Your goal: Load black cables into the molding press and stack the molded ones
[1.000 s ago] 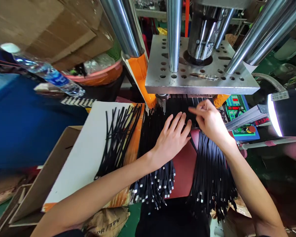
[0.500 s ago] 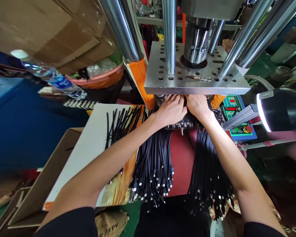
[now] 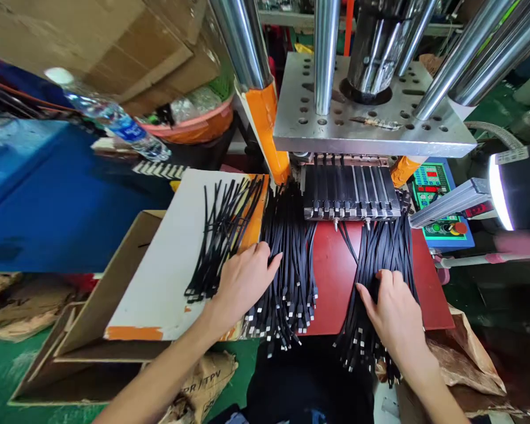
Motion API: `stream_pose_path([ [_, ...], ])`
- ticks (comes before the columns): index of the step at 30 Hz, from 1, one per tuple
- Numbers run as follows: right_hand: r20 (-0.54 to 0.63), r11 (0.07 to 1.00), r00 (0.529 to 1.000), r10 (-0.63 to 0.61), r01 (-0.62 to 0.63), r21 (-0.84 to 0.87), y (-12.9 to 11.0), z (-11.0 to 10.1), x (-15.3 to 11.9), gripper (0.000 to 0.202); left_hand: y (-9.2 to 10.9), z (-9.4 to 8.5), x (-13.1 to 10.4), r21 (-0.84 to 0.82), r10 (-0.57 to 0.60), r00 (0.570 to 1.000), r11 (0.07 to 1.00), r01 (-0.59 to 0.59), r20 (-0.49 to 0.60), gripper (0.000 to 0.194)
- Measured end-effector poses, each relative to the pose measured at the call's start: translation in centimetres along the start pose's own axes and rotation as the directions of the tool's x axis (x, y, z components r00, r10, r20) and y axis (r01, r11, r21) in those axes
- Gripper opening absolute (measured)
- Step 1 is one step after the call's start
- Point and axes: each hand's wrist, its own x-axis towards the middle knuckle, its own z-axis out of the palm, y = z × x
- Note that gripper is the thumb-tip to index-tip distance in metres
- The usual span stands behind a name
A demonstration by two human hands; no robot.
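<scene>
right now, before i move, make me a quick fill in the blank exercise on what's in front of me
The clear plastic bottle with the blue label has a ____ cap.
The thin black cables by the right hand lie on a smooth ____ board.
The thick grey metal plate with round holes is ____ the black slotted block.
The hand nearer the flat white board is the ____ one.

Missing words: white; red; above; left.
</scene>
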Motion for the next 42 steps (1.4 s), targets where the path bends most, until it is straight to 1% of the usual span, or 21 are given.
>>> stream_pose_path([
  [1, 0.009, 1.0, 1.0, 0.012, -0.012, 0.005, 0.0, 0.8, -0.8, 0.033, -0.4, 0.4, 0.1, -0.03, -0.009, 0.999, 1.0, 0.01, 0.046, 0.032],
  [3, -0.016, 0.999, 1.0, 0.019, -0.019, 0.05, -0.1, 1.9, -1.1, 0.028, -0.8, 0.6, 0.7, -0.129, -0.019, 0.997, 0.991, 0.028, 0.07, 0.036],
  [7, -0.041, 0.997, 0.999, 0.028, -0.025, 0.077, 0.2, 2.3, -0.2, 0.025, -1.0, -0.6, 1.5, -0.307, 0.001, 1.0, 0.952, -0.001, 0.0, 0.043],
  [9, -0.03, 0.997, 0.999, 0.031, -0.029, 0.065, 0.2, 2.0, -0.3, 0.023, -1.1, -1.3, 1.3, -0.452, 0.045, 0.999, 0.891, -0.045, -0.011, 0.044],
  [11, -0.01, 0.999, 0.999, 0.04, -0.04, 0.033, -0.2, 1.5, -0.6, 0.019, -1.0, -1.9, 0.9, -0.648, 0.097, 0.995, 0.76, -0.052, 0.034, 0.046],
  [13, 0.015, 0.998, 0.998, 0.058, -0.058, -0.033, -0.8, 1.0, -1.0, 0.017, -0.4, -2.3, 0.1, -0.821, 0.168, 0.979, 0.572, 0.001, 0.118, 0.045],
  [16, 0.042, 0.995, 0.997, 0.069, -0.065, -0.078, -1.4, 0.5, -1.0, 0.019, 1.5, -2.3, -1.6, -0.939, 0.3, 0.928, 0.324, 0.119, 0.221, 0.039],
  [18, 0.063, 0.998, 0.996, 0.064, -0.064, 0.002, -1.0, 0.4, -0.4, 0.019, 3.2, -1.9, -2.8, -0.957, 0.378, 0.891, 0.231, 0.173, 0.252, 0.036],
  [20, 0.098, 0.984, 0.991, 0.095, -0.108, 0.14, -0.1, 0.2, 0.2, 0.021, 5.1, -1.0, -3.7, -0.957, 0.446, 0.85, 0.198, 0.213, 0.281, 0.034],
  [22, 0.127, 0.933, 0.979, 0.16, -0.192, 0.305, 0.8, -0.3, 0.5, 0.024, 6.8, 0.1, -4.0, -0.953, 0.495, 0.815, 0.196, 0.232, 0.301, 0.033],
  [23, 0.138, 0.887, 0.973, 0.187, -0.228, 0.401, 1.1, -0.6, 0.5, 0.025, 7.6, 0.7, -4.0, -0.952, 0.512, 0.803, 0.189, 0.239, 0.304, 0.035],
  [26, 0.157, 0.67, 0.967, 0.2, -0.252, 0.699, 0.5, -1.8, -0.8, 0.029, 9.5, 1.8, -3.4, -0.957, 0.515, 0.808, 0.11, 0.269, 0.286, 0.041],
  [28, 0.174, 0.517, 0.973, 0.153, -0.229, 0.825, -0.6, -2.7, -2.2, 0.029, 10.3, 1.9, -3.0, -0.962, 0.503, 0.827, 0.028, 0.273, 0.25, 0.044],
  [31, 0.237, 0.388, 0.971, -0.009, -0.215, 0.896, -2.0, -3.8, -3.8, 0.029, 10.6, 1.3, -3.0, -0.959, 0.498, 0.84, -0.055, 0.276, 0.213, 0.042],
  [33, 0.313, 0.345, 0.935, -0.167, -0.242, 0.907, -2.1, -4.4, -3.9, 0.025, 10.2, 0.9, -3.6, -0.965, 0.503, 0.841, -0.05, 0.257, 0.198, 0.037],
  [35, 0.384, 0.287, 0.88, -0.28, -0.305, 0.908, -1.8, -4.5, -3.1, 0.022, 9.6, 0.9, -4.6, -0.988, 0.507, 0.851, 0.017, 0.151, 0.139, 0.034],
  [36, 0.401, 0.243, 0.869, -0.291, -0.338, 0.909, -1.7, -4.4, -2.5, 0.024, 9.3, 1.1, -5.1, -0.995, 0.51, 0.855, 0.066, 0.072, 0.095, 0.033],
  [37, 0.405, 0.192, 0.876, -0.263, -0.364, 0.912, -1.7, -4.1, -2.0, 0.028, 9.0, 1.4, -5.7, -0.993, 0.516, 0.855, 0.121, -0.012, 0.053, 0.033],
  [39, 0.376, 0.101, 0.917, -0.129, -0.365, 0.925, -1.9, -3.3, -0.9, 0.036, 8.3, 2.2, -6.5, -0.963, 0.545, 0.839, 0.23, -0.138, 0.01, 0.032],
  [41, 0.309, 0.094, 0.951, -0.016, -0.307, 0.947, -2.7, -2.6, -0.3, 0.041, 7.8, 2.5, -6.5, -0.93, 0.569, 0.822, 0.318, -0.186, 0.03, 0.027],
  [42, 0.27, 0.114, 0.963, -0.002, -0.268, 0.957, -3.1, -2.3, -0.2, 0.042, 7.6, 2.3, -6.2, -0.917, 0.557, 0.83, 0.346, -0.197, 0.032, 0.02],
])
